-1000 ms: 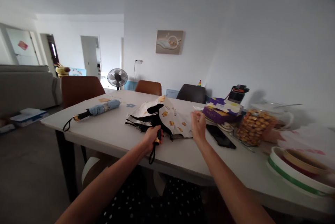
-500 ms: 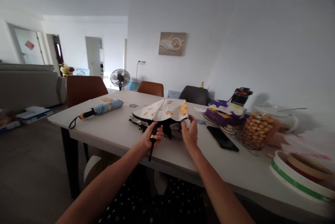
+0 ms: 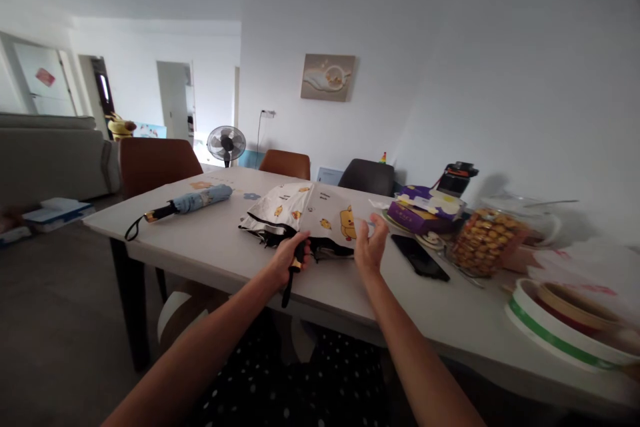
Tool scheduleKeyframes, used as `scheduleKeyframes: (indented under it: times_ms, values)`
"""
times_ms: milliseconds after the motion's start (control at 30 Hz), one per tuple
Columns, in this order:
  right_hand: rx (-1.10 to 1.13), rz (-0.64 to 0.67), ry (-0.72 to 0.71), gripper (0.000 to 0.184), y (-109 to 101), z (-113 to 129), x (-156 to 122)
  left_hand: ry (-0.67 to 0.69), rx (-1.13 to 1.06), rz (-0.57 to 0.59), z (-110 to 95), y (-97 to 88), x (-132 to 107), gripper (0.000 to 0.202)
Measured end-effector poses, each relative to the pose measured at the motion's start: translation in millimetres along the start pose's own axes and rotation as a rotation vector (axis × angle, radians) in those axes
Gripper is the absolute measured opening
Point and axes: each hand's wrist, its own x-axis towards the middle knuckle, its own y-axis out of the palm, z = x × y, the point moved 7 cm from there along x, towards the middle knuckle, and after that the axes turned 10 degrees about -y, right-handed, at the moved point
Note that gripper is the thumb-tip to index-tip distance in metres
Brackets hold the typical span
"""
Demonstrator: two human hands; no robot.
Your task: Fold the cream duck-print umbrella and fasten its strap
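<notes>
A white umbrella (image 3: 320,210) with yellow duck prints and a black underside lies half folded on the table, its canopy loose and spread. My left hand (image 3: 293,257) is wrapped round its black handle, which has a gold band and a strap hanging over the table's near edge. Beside the canopy's right edge is my right hand (image 3: 371,244), its fingers apart and raised, with nothing held in them. I cannot tell whether it touches the fabric. To the left lies a folded blue umbrella (image 3: 203,199) with a black handle and wrist loop.
On the white table (image 3: 200,250), a black phone (image 3: 420,257) lies right of my hand. Behind it are a purple box (image 3: 417,217), a jar of round snacks (image 3: 485,240) and a glass pitcher (image 3: 547,227). Bowls (image 3: 570,327) stand at the right edge. Chairs line the far side.
The canopy has spread flatter and wider, showing more duck prints. My right hand has let go of its edge and opened out to the right. My left hand still grips the handle.
</notes>
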Motion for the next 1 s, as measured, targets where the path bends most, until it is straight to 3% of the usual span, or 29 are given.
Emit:
scheduleKeyframes:
  times_ms: [133,300,467,667,867,1000]
  values:
    - [-0.031,0.04,0.147,0.043,3.4,-8.0,-1.9,0.029,0.067,-0.034,0.4,-3.3,1.1,0.044]
    - [-0.025,0.133,0.32,0.042,9.9,-17.0,-6.4,0.039,0.086,-0.01,0.9,-3.4,3.8,0.03]
    - [-0.002,0.204,0.518,0.043,12.7,-28.1,-14.3,0.044,0.1,-0.017,1.1,-3.5,1.8,0.029]
    - [0.185,0.329,0.654,0.023,25.8,-35.5,-25.8,0.047,0.123,-0.041,0.0,-3.6,0.2,0.03]
    - [0.44,0.218,0.745,0.023,20.0,-30.0,-13.0,0.011,0.091,-0.048,0.5,-4.7,0.4,0.029]
    - [0.771,0.164,0.894,0.027,23.2,-18.2,-13.3,0.001,0.085,-0.048,0.6,-5.1,0.7,0.029]
